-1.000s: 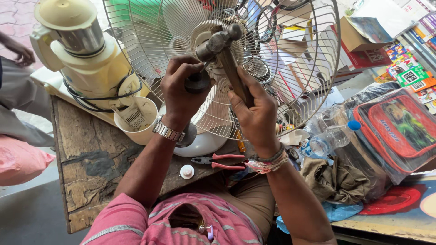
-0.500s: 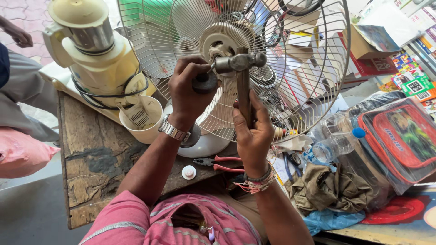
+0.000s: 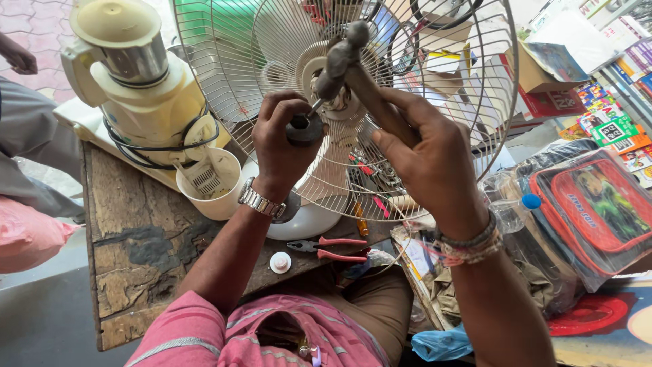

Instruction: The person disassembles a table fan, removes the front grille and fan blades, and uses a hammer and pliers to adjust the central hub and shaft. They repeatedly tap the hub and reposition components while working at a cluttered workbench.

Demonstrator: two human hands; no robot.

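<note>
Left of the fan guard (image 3: 435,156), on the worn wooden bench (image 3: 136,231), we see a cream mixer-grinder (image 3: 136,95) with its black cord wound round the body, and a small cream jar (image 3: 210,183) standing just before it. At the far left edge of the picture sits another person, of whom only a hand (image 3: 20,60) and a grey trouser leg show.

Against the middle of the guard, our left hand (image 3: 285,146), with a metal watch (image 3: 261,202) at the wrist, is wrapped tight round the dark handle of a punch or screwdriver (image 3: 304,126); its thin shaft points up at the motor hub (image 3: 333,88). Right of that, our right hand (image 3: 424,160) is shut firmly round the wooden shaft of a hammer (image 3: 360,71), whose steel head stands just above the hub, near the tool's tip.

We judge the hammer head-heavy and stiff, best gripped low on the shaft for swing. The punch is slim and hard and could skid off smooth metal, so it wants a full fist close to the tip end. The wire guard is light and springy and would bend easily; the hub is the solid part.

Below the guard lie red-handled pliers (image 3: 333,248) and a small white cap (image 3: 280,261). Right of the guard are a clear plastic bottle (image 3: 509,207) and a red bag (image 3: 598,211) in plastic wrap.
</note>
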